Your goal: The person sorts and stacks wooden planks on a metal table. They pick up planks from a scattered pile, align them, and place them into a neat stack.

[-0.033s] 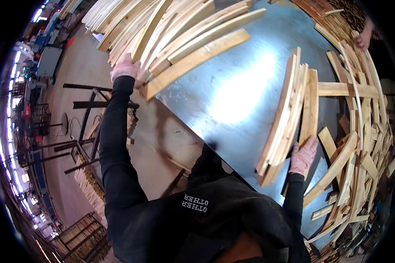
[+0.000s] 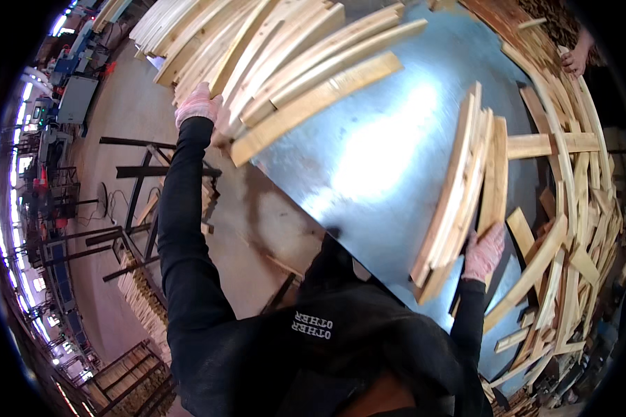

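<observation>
My left hand (image 2: 199, 104), in a pinkish glove, is closed at the near end of a curved wooden slat (image 2: 242, 48). That slat stands among a row of curved pale slats at the table's far left, and my fingertips are partly hidden. My right hand (image 2: 485, 252), gloved alike, grips the near end of another wooden slat (image 2: 494, 170) on the metal table (image 2: 306, 177). Left of that slat, and close against it, lies a small bundle of curved slats (image 2: 453, 198).
A jumbled heap of wooden slats (image 2: 583, 229) covers the table's right side. Beyond it shows a co-worker's hand (image 2: 574, 62). Dark metal racks (image 2: 139, 174) stand on the floor at the left, with machines (image 2: 80, 97) further off.
The whole view has shifted slightly, with both my hands still at the same slats. Near the co-worker's hand, a long slat on the heap shows a broader face than before.
</observation>
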`<state>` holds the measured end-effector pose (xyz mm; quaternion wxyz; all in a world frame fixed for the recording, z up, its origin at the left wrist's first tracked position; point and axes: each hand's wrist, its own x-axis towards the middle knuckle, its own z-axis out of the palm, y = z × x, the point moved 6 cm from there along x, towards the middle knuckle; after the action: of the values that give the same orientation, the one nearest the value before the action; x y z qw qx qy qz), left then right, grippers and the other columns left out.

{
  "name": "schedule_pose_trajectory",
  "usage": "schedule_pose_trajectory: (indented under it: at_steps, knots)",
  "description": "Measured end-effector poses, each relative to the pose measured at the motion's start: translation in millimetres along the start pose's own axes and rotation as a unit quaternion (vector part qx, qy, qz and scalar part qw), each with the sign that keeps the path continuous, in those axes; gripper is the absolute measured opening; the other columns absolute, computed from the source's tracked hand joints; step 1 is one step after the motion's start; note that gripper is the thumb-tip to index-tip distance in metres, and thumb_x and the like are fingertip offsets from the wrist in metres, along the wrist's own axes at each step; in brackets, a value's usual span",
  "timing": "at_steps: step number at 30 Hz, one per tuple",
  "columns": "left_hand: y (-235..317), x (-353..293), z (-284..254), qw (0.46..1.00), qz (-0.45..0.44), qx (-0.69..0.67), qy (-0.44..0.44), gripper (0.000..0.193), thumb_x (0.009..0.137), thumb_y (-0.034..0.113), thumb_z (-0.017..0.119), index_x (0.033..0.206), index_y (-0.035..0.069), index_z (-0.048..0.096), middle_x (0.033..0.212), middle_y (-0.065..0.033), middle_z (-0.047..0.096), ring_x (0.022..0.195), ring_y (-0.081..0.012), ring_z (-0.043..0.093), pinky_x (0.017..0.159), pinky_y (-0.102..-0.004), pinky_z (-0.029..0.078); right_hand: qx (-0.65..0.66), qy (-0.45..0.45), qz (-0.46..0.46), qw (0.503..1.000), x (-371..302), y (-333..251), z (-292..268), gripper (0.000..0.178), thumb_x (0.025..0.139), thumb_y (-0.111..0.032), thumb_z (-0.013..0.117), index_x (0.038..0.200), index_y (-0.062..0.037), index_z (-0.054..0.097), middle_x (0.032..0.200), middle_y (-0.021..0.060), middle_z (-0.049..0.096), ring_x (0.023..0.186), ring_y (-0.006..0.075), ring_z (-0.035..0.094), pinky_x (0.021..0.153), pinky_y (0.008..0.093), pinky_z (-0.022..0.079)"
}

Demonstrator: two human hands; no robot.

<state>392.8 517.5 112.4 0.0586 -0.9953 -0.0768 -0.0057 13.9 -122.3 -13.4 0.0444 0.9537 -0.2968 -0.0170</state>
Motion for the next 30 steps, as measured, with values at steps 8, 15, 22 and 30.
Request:
schedule_pose_trajectory:
  at_steps: [8,15,22,30]
  knots:
    - [-2.9,89.7,20.2,0.991,-0.020,0.019,-0.131,0.051,0.085,0.048,0.064,0.125,0.016,0.056,0.122,-0.0199,0.064,0.113,-0.0405,0.061,0.095,-0.0504,0.047,-0.034,-0.065,0.085,0.994,-1.4,-9.2,-1.5,0.076,0.088,-0.025,0.064,0.151,-0.0039,0.026,0.153,0.0216,0.034,0.141,0.0347,0.034,0.116,0.0416,0.028]
    - [-50.9,208.2,-4.8,0.983,0.048,0.175,0.012,0.055,0.084,0.050,0.066,0.131,0.021,0.060,0.154,-0.0098,0.036,0.140,-0.0349,0.035,0.106,-0.0499,0.038,-0.075,-0.115,0.134,0.982,6.8,-15.2,11.5,0.078,0.090,-0.013,0.056,0.155,-0.0101,0.013,0.154,0.0172,0.034,0.142,0.0325,0.033,0.115,0.0394,0.030]
    - [-66.1,293.6,62.0,0.997,0.007,0.072,0.041,0.108,0.071,0.043,0.079,0.156,0.015,0.019,0.161,-0.0183,0.018,0.147,-0.0345,0.024,0.117,-0.0441,0.029,-0.052,-0.102,0.151,0.982,-1.6,-36.1,-14.0,0.073,0.091,-0.019,0.059,0.152,-0.0040,0.021,0.151,0.0220,0.037,0.136,0.0372,0.039,0.113,0.0414,0.032]
    - [-21.8,294.2,89.3,0.974,0.114,0.068,0.186,0.099,0.084,0.048,0.069,0.154,0.001,0.017,0.152,-0.0217,0.037,0.142,-0.0351,0.034,0.117,-0.0418,0.029,0.056,-0.155,0.138,0.977,-13.9,0.3,-33.7,0.068,0.087,-0.021,0.062,0.145,0.0014,0.036,0.141,0.0265,0.047,0.135,0.0386,0.041,0.112,0.0399,0.035]
